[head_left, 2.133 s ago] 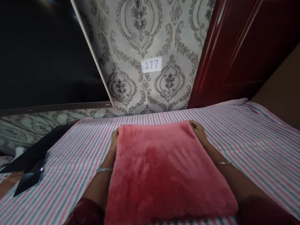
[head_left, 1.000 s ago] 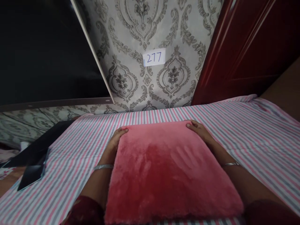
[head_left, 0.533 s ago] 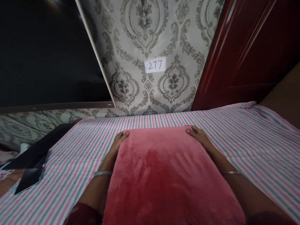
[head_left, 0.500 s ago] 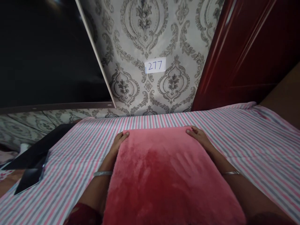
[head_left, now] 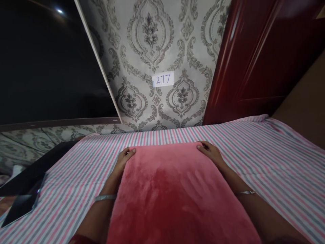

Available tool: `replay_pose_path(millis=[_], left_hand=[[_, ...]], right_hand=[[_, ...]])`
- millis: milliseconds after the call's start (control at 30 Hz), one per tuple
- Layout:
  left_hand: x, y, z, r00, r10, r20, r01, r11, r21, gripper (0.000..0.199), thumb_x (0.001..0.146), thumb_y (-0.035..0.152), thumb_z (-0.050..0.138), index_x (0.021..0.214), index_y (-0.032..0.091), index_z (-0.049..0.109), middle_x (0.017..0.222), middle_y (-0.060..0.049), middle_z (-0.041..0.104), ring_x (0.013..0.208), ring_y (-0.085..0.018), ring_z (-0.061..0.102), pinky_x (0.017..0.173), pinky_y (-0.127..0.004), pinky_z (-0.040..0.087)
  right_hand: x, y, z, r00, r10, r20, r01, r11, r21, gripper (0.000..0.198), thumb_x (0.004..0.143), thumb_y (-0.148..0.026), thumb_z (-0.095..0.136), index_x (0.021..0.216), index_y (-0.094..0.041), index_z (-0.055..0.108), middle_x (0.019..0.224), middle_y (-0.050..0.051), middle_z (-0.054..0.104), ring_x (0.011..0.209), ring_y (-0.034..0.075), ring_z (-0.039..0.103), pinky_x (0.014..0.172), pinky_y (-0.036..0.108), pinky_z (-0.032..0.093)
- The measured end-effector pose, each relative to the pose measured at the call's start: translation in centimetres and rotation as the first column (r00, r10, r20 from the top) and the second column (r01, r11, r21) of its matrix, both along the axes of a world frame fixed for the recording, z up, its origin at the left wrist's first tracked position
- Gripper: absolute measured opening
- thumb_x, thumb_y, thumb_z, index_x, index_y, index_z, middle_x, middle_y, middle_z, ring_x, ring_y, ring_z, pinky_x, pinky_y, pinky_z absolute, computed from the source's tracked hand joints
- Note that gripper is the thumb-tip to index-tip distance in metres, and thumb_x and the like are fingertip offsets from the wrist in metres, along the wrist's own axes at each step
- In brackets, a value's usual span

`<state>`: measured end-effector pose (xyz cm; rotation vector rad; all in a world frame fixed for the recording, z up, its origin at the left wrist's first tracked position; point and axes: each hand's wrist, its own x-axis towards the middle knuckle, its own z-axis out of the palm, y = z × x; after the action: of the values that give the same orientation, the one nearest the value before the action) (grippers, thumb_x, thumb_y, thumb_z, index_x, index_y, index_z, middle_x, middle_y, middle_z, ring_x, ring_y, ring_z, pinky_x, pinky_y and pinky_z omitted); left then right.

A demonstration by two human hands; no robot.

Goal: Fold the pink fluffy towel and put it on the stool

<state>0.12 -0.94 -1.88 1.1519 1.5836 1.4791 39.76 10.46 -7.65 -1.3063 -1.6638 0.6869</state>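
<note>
Cloth: we have the pink plush cloth (head_left: 175, 193) lying flat on the striped bedsheet (head_left: 274, 159), its far edge lower in view than half a second ago.
Left hand: our left hand (head_left: 123, 160) stays at the far left corner, fingers curled over the edge, gripping the cloth.
Right hand: our right hand (head_left: 210, 153) keeps hold of the far right corner likewise.
Wall: the "277" label (head_left: 163, 79) sits lower than before.
Left side: a dark tablet (head_left: 19, 208) lies beside the sheet.

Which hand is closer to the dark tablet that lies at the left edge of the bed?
Left. The left hand rests at the pink fluffy cloth's far left corner, on the dark tablet's side; the right hand is at the far right corner, farther away.
</note>
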Motion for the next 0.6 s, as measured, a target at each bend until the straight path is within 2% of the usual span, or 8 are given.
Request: replay_pose_path(millis=[100, 200, 333, 433, 500, 600], left_hand=[[-0.5, 0.0, 0.5, 0.991, 0.010, -0.136, -0.025, 0.993, -0.114, 0.059, 0.053, 0.070, 0.076, 0.074, 0.017, 0.066, 0.068, -0.001, 0.064, 0.071, -0.022, 0.060, 0.067, -0.031, 0.045], [-0.5, -0.2, 1.1, 0.978, 0.013, -0.207, -0.052, 0.982, -0.183, 0.059, 0.052, 0.072, 0.075, 0.072, 0.018, 0.067, 0.070, -0.004, 0.066, 0.074, -0.025, 0.062, 0.068, -0.034, 0.046], [-0.1, -0.3, 0.9, 0.998, -0.038, -0.054, 0.031, 0.991, -0.127, 0.058, 0.054, 0.065, 0.080, 0.085, 0.017, 0.069, 0.083, -0.006, 0.071, 0.082, -0.026, 0.066, 0.074, -0.034, 0.050], [-0.4, 0.1, 0.1, 0.999, -0.024, 0.044, 0.027, 0.998, -0.065, 0.062, 0.049, 0.061, 0.084, 0.089, 0.017, 0.067, 0.083, -0.005, 0.071, 0.080, -0.025, 0.068, 0.073, -0.033, 0.051], [-0.8, 0.4, -0.5, 0.998, 0.013, 0.068, -0.006, 0.995, -0.099, 0.063, 0.048, 0.060, 0.085, 0.089, 0.017, 0.067, 0.082, -0.006, 0.072, 0.078, -0.025, 0.069, 0.071, -0.033, 0.053], [-1.3, 0.7, -0.8, 0.995, 0.070, 0.067, -0.058, 0.984, -0.167, 0.057, 0.052, 0.056, 0.086, 0.090, 0.017, 0.069, 0.086, -0.010, 0.074, 0.082, -0.029, 0.071, 0.074, -0.037, 0.055]], right_hand=[[0.0, 0.1, 0.3, 0.993, 0.070, 0.095, -0.069, 0.997, -0.017, 0.054, 0.080, -0.064, 0.051, 0.100, -0.019, 0.072, 0.097, 0.010, 0.075, 0.093, 0.030, 0.066, 0.084, 0.039, 0.050], [0.1, 0.1, 0.4, 0.987, 0.132, 0.089, -0.127, 0.991, -0.050, 0.054, 0.082, -0.065, 0.049, 0.102, -0.019, 0.071, 0.100, 0.009, 0.076, 0.098, 0.032, 0.066, 0.089, 0.041, 0.050], [0.2, 0.0, 0.5, 0.985, 0.170, -0.009, -0.169, 0.980, -0.108, 0.058, 0.082, -0.064, 0.053, 0.114, -0.018, 0.068, 0.113, 0.010, 0.074, 0.107, 0.033, 0.065, 0.094, 0.043, 0.050], [0.3, 0.0, 0.6, 0.983, 0.182, -0.007, -0.182, 0.973, -0.140, 0.059, 0.082, -0.064, 0.053, 0.117, -0.019, 0.067, 0.116, 0.010, 0.073, 0.110, 0.033, 0.064, 0.097, 0.044, 0.048], [0.4, 0.1, 0.7, 0.984, 0.178, 0.009, -0.175, 0.973, -0.154, 0.060, 0.082, -0.066, 0.053, 0.117, -0.020, 0.068, 0.114, 0.010, 0.074, 0.110, 0.034, 0.064, 0.098, 0.045, 0.047], [0.4, 0.0, 0.7, 0.984, 0.175, 0.035, -0.166, 0.971, -0.172, 0.062, 0.082, -0.069, 0.051, 0.111, -0.019, 0.071, 0.110, 0.011, 0.075, 0.108, 0.035, 0.065, 0.096, 0.045, 0.048]])
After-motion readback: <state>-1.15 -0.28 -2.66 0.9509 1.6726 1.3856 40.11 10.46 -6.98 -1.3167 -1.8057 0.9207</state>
